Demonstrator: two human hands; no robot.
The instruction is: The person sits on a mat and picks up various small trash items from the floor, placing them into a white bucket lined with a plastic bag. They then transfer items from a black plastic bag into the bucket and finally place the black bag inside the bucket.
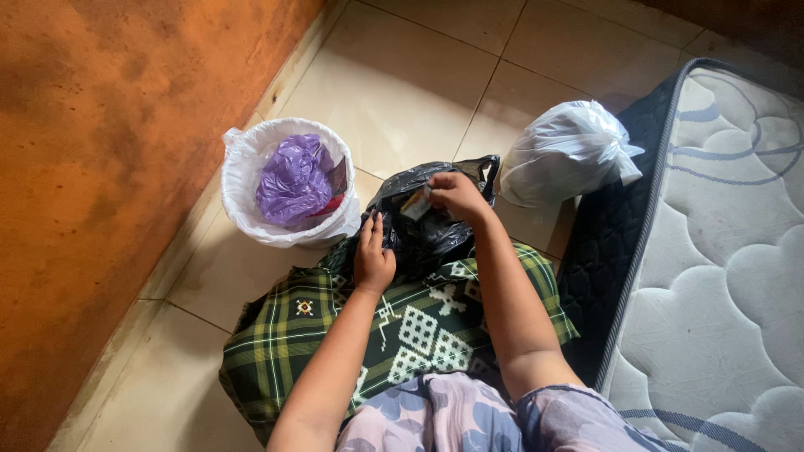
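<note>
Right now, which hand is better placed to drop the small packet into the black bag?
Right hand: it already pinches the small packet over the black bag. The left hand lies flat, steadying it.

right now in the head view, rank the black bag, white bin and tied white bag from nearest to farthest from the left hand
1. black bag: under the left hand, touching it.
2. white bin: up and to the left, by the orange wall.
3. tied white bag: far right, beside the mattress.
</note>
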